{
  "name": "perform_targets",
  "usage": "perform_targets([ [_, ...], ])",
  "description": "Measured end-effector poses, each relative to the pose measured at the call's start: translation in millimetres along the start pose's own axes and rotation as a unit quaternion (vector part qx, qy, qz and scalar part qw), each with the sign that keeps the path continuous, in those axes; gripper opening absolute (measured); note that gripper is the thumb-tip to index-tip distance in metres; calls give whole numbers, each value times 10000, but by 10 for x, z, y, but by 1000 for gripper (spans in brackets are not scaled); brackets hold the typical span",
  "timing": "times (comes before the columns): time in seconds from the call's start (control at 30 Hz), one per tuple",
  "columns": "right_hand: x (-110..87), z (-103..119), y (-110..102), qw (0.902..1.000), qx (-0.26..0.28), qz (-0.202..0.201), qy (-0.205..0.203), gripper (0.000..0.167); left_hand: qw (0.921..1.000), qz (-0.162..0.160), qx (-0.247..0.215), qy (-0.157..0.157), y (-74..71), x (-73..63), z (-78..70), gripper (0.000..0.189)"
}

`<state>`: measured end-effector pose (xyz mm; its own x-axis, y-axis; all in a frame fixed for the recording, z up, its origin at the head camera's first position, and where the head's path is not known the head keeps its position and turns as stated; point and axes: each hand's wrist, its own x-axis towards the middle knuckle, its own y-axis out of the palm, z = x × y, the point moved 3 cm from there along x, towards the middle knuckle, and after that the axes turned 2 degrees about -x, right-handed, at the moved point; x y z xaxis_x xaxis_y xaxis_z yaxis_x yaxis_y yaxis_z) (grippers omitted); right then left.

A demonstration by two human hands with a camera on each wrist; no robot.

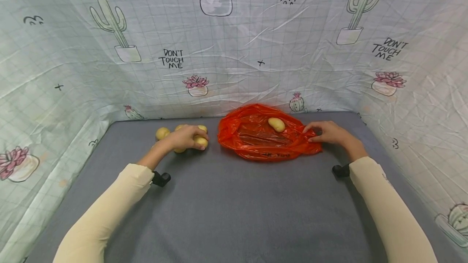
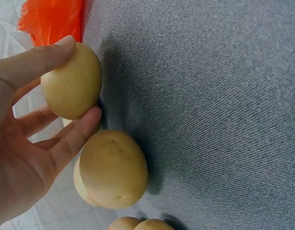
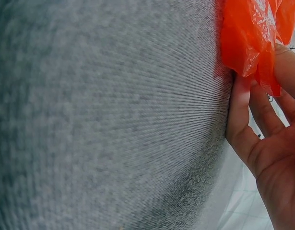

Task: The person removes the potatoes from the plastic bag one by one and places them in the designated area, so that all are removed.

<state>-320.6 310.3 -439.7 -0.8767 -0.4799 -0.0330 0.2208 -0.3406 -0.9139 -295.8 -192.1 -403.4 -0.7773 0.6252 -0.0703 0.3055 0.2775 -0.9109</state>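
My left hand grips a pale yellow potato between thumb and fingers, at the right side of a group of several potatoes. In the left wrist view another potato lies close under the fingertips. A red plastic bag lies spread with its mouth open, and one potato rests inside it. At the bag's right edge, my right hand pinches the thin plastic between thumb and fingers. The right wrist view shows the crumpled bag corner at those fingers.
Grey cloth covers the table. A pale curtain printed with cacti hangs behind the table and along both sides. Black wrist devices show at the left wrist and the right wrist.
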Motion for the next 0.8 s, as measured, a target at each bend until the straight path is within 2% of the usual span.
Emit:
perform_targets([
  [0.3,-6,-10,-6,10000,-4,-42,-25,30,9998,102,108,-143,-25,11,-4,34],
  [0.8,-2,5,2,10000,-69,-32,6,31,9997,118,141,158,-12,15,-12,36],
])
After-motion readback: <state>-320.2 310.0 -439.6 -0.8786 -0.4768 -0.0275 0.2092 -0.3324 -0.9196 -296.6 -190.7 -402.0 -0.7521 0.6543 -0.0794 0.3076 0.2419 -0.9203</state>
